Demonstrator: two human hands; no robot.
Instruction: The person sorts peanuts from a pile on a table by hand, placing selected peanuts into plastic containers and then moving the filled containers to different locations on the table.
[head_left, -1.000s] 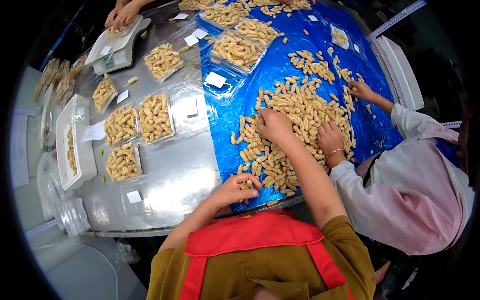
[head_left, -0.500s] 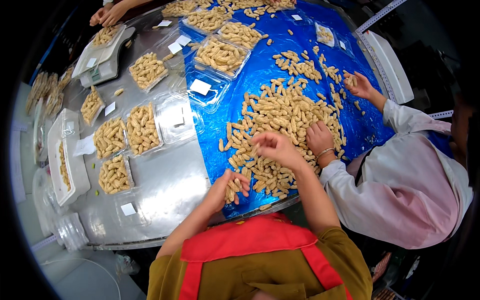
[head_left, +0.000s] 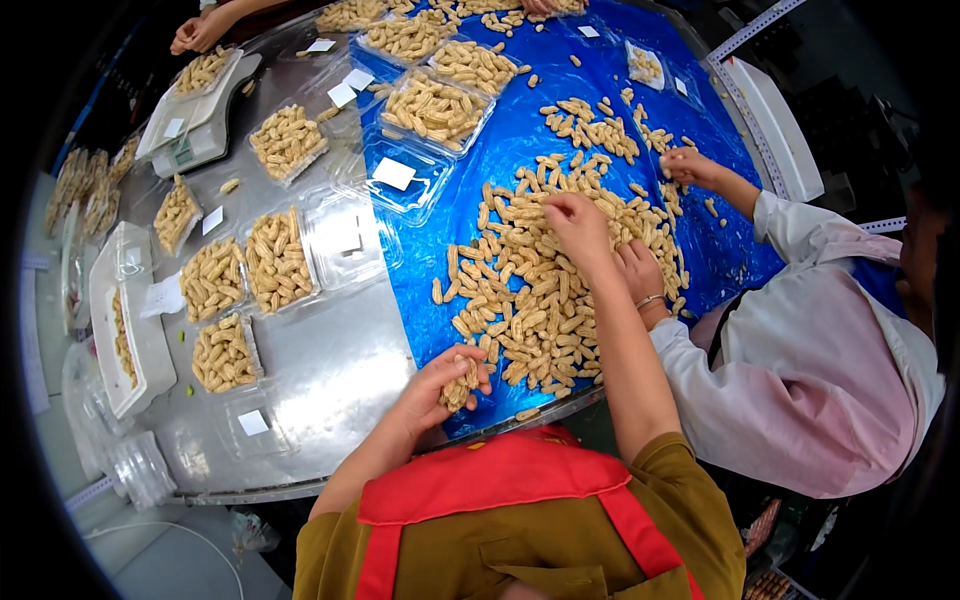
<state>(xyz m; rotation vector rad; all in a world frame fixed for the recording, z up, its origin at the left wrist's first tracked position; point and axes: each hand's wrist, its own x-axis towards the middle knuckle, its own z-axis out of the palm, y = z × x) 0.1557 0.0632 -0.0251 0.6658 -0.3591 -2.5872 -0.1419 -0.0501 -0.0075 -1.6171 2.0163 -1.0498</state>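
A big heap of unshelled peanuts (head_left: 540,330) lies on a blue plastic sheet (head_left: 420,290). At the heap's near left edge, my left hand (head_left: 428,390) is curled around several peanuts (head_left: 459,388). Farther out, my right hand (head_left: 580,228) is over the far part of the heap with its fingers drawn together. What those fingertips hold, if anything, is hidden. Right beside it, a co-worker's hand (head_left: 640,275) with a bracelet rests on the peanuts. That person's other hand (head_left: 690,168) reaches to scattered peanuts at the right.
Clear plastic boxes of peanuts (head_left: 281,258) stand on the metal table (head_left: 340,380) to the left, with several more boxes (head_left: 437,110) farther back. Two white scales (head_left: 195,130) (head_left: 150,360) are at the left. Another person's hands (head_left: 200,35) show at the far left.
My right hand has moved farther out and to the right over the heap, its fingers closing. My left hand stays near the edge with its peanuts. The co-worker's far hand has shifted left.
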